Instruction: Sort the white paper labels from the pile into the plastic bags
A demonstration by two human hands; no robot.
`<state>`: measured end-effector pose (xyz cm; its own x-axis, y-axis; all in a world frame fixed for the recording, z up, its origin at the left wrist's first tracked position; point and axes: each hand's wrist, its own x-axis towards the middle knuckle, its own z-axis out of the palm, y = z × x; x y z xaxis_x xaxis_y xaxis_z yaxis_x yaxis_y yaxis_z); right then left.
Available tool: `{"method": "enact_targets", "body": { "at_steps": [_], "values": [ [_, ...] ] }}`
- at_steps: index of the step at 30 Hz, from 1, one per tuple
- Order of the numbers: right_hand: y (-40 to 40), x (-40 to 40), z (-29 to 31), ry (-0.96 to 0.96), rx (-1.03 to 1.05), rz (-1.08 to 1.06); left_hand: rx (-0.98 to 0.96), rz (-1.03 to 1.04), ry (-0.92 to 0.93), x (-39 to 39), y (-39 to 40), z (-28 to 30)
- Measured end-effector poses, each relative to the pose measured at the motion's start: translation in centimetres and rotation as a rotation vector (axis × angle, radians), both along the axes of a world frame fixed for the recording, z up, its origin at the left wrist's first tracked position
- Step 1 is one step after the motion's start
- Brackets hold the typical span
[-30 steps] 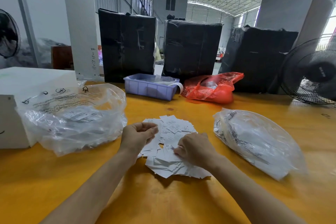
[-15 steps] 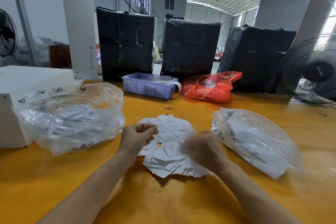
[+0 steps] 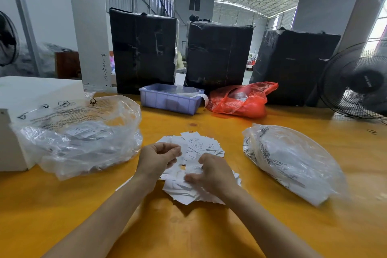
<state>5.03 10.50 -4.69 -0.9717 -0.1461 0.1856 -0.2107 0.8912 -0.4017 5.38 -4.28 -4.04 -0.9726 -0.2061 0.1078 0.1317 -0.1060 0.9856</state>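
A loose pile of white paper labels (image 3: 199,146) lies on the yellow table (image 3: 188,232) in front of me. My left hand (image 3: 157,159) hovers at the pile's left edge, fingers curled round a few labels that are mostly hidden in its palm. My right hand (image 3: 211,174) rests on the near right part of the pile and pinches one label between thumb and fingers. A crumpled clear plastic bag (image 3: 79,138) holding labels lies to the left. A second clear plastic bag (image 3: 293,163), also with labels, lies to the right.
A white box (image 3: 31,92) stands at the far left behind the left bag. A blue bin (image 3: 167,100) and a red plastic bag (image 3: 240,102) sit behind the pile. Three black wrapped parcels (image 3: 144,48) line the back, and a black fan (image 3: 356,84) stands at the right.
My right hand swung out toward the right bag, then came back onto the pile and pinched a label. My left hand stayed curled at the pile's left edge.
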Motion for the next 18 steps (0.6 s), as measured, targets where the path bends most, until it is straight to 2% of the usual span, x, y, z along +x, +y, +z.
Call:
{"method": "enact_targets", "body": {
  "at_steps": [2,4,6,9,12,15,18],
  "values": [
    [0.6,-0.1,0.0,-0.058,-0.208,-0.009,-0.005,0.000,-0.008,0.0,0.1,0.0],
    [0.8,0.1,0.3,-0.035,-0.345,0.002,0.000,-0.003,-0.007,0.0,0.1,0.0],
    [1.2,0.3,0.7,-0.054,-0.571,0.013,0.014,-0.002,-0.004,0.0,0.0,0.0],
    [2.1,0.5,1.6,-0.210,-0.924,0.030,0.039,0.006,-0.019,0.0,-0.1,0.1],
    [3.1,0.8,2.5,-0.365,-1.170,0.105,0.030,-0.036,-0.048,0.1,0.1,0.2],
    [3.9,1.0,3.1,-0.438,-1.274,0.174,-0.005,-0.088,-0.069,0.4,0.6,0.4],
    [4.2,1.1,3.5,-0.424,-1.246,0.219,-0.025,-0.117,-0.073,0.8,1.0,0.6]
  ]
}}
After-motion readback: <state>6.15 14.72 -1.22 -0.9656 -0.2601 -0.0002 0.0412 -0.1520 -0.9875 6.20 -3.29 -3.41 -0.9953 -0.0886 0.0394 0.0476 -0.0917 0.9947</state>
